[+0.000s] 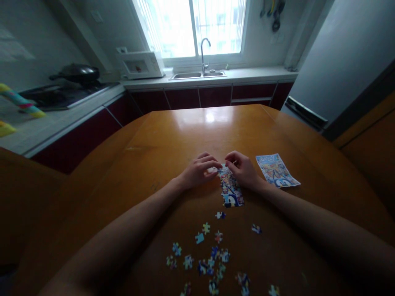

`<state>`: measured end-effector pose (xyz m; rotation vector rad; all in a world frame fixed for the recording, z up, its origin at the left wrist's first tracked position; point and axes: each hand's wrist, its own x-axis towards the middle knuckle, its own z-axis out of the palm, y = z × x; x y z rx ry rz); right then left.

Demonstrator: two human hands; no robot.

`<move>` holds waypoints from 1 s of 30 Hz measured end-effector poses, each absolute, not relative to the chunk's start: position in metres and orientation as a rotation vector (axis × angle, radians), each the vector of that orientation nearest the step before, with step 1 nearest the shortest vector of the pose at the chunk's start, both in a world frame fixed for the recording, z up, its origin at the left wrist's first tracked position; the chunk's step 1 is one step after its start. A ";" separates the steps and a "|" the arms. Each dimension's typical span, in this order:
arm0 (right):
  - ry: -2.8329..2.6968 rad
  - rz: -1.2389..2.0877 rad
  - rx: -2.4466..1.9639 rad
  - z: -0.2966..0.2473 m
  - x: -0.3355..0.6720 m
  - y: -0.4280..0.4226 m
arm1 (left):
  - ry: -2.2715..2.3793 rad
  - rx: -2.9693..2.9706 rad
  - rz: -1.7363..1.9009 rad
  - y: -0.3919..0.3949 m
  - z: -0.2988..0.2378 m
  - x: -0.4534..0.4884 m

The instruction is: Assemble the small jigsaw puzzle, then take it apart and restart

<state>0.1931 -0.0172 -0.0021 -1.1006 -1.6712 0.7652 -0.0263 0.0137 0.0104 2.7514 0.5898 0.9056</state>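
A partly joined jigsaw puzzle [230, 190] lies on the wooden table, a narrow upright strip with a blue-and-white character at its near end. At its far left corner, my left hand [202, 169] has thumb and fingers closed around a small pale puzzle piece [212, 169]. My right hand [243, 169] rests over the strip's far right side, its fingers curled in and their tips at the top edge. That hand covers part of the puzzle. Loose puzzle pieces [210, 265] are scattered nearer to me, several of them bunched or overlapping.
A printed picture sheet [276, 170] lies right of my right hand. Single pieces sit apart, such as a dark-and-white piece [256, 229]. Beyond the table [197, 131] are a sink [187, 75], a microwave [140, 65], a wok [78, 73] and a fridge [342, 61].
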 end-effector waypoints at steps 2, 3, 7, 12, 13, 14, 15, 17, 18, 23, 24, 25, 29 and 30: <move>-1.638 0.687 -1.161 -0.004 0.195 -0.016 | 0.654 2.748 0.875 0.015 0.011 -0.029; -1.635 0.660 -1.187 -0.004 0.196 -0.015 | 0.688 2.743 0.859 0.016 0.010 -0.030; -1.684 0.561 -1.237 -0.007 0.198 -0.015 | 0.804 2.724 0.818 0.020 0.008 -0.033; -1.819 0.463 -1.220 -0.007 0.196 -0.017 | 0.831 2.717 0.791 0.021 0.007 -0.033; -1.847 0.450 -1.224 -0.007 0.196 -0.018 | 0.825 2.715 0.790 0.021 0.007 -0.033; -1.874 0.445 -1.231 -0.007 0.196 -0.018 | 0.817 2.713 0.791 0.021 0.007 -0.033; -1.899 0.442 -1.241 -0.007 0.195 -0.019 | 0.806 2.713 0.792 0.021 0.007 -0.033; -1.948 0.438 -1.257 -0.007 0.195 -0.019 | 0.784 2.718 0.788 0.021 0.007 -0.034; -1.972 0.436 -1.262 -0.007 0.194 -0.020 | 0.775 2.719 0.784 0.021 0.007 -0.034; -2.021 0.420 -1.270 -0.006 0.193 -0.020 | 0.753 2.720 0.748 0.022 0.007 -0.034; -2.021 0.415 -1.271 -0.006 0.193 -0.020 | 0.754 2.721 0.744 0.021 0.008 -0.034; -2.022 0.412 -1.272 -0.006 0.193 -0.020 | 0.756 2.721 0.741 0.021 0.009 -0.033; -2.022 0.405 -1.274 -0.006 0.193 -0.020 | 0.775 2.719 0.729 0.017 0.013 -0.032; -2.021 0.404 -1.273 -0.006 0.193 -0.020 | 0.782 2.717 0.729 0.016 0.014 -0.031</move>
